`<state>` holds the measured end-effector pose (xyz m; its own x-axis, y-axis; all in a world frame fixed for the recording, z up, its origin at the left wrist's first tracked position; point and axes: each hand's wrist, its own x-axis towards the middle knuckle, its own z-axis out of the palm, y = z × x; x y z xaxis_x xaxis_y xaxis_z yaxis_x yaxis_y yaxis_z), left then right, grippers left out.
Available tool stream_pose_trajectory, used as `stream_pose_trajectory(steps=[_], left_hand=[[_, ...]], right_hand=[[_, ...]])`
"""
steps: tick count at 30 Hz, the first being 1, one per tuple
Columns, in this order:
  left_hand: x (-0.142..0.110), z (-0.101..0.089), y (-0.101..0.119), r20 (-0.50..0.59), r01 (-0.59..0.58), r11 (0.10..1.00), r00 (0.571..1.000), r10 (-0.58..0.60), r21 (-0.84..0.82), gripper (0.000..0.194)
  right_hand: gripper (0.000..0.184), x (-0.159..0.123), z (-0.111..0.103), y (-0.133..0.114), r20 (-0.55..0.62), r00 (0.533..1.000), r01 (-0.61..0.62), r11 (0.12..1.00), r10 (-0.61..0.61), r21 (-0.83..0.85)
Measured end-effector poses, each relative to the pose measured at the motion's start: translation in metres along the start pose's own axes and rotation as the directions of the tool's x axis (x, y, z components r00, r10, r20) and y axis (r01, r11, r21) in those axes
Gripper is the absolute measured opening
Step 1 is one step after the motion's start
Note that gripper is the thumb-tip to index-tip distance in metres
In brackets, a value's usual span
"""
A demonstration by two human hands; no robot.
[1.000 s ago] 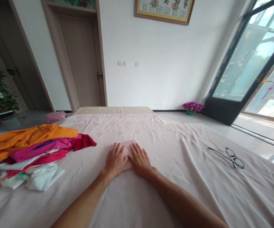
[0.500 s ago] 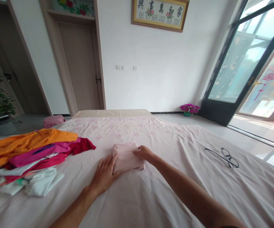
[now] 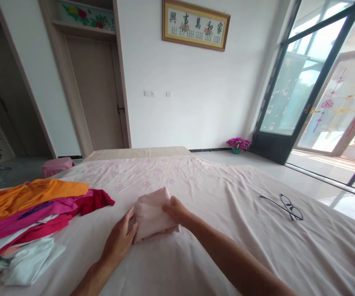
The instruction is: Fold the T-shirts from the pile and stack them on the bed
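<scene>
A pale pink folded cloth (image 3: 152,216) is between my two hands on the bedsheet, its left side slightly raised. I cannot tell what kind of garment or linen it is. My left hand (image 3: 121,235) is closed around the cloth's left edge, thumb toward me and fingertips partly hidden beside or behind it. On the opposite edge, my right hand (image 3: 176,211) pinches the folded layers, thumb on top. Loose layers show along the near lower edge of the bundle.
A pile of clothes (image 3: 32,205), orange on top, lies at the left. Black-framed glasses (image 3: 291,207) rest on the sheet (image 3: 220,230) at the right. Beyond the bed stand a pink stool (image 3: 57,166) and a pot of purple flowers (image 3: 238,144).
The folded cloth's left side has come up slightly and the bundle has turned a little. My left hand has gone from lying flat along its edge to holding it. The view has shifted.
</scene>
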<state>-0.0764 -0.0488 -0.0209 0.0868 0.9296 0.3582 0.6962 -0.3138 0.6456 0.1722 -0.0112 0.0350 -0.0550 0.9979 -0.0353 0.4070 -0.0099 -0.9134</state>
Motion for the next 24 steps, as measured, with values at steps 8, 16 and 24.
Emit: stream_pose_trajectory(steps=[8,16,24], left_hand=[[0.0,0.0,-0.004,0.044,0.024,1.0,0.999,-0.023,-0.012,0.055],[0.004,0.002,-0.004,0.045,0.026,1.0,0.999,-0.026,0.005,0.054],[0.009,0.0,0.002,0.059,-0.025,0.994,0.998,0.019,0.103,0.05]], right_hand=[[0.025,0.04,-0.083,-0.016,0.014,1.0,-0.007,0.989,0.005,0.15],[0.024,0.085,-0.184,0.018,-0.163,0.986,0.047,0.997,-0.037,0.056],[0.036,0.095,-0.23,0.068,-0.371,0.929,-0.173,0.867,-0.014,-0.467]])
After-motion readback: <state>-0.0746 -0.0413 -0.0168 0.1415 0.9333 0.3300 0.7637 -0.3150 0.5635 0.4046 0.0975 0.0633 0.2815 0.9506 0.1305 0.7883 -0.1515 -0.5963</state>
